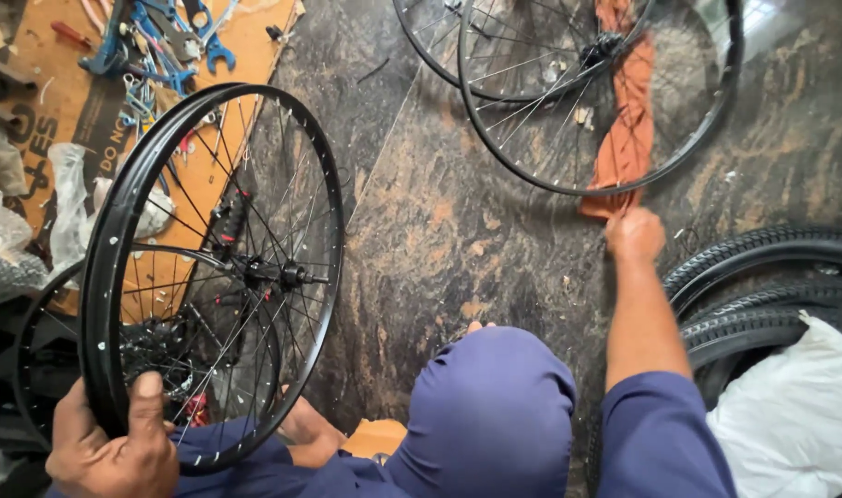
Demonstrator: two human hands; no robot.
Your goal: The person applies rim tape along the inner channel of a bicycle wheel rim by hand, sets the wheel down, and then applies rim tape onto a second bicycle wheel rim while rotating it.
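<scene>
While we steady black spoked wheel [213, 277] upright at left, left hand [112, 447] clamps lower rim; right hand [635, 234] pinches orange rag [628, 120] on floor [439, 231]. Rim judged stiff, light; spokes thin, so we grip rim. Rag limp.

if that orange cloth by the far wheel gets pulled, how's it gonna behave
The orange cloth would probably come up limp and light: it lies creased and draped. It may snag, since it lies under the spoked wheel. The right hand is at its near end; the left hand holds the black rim.
</scene>
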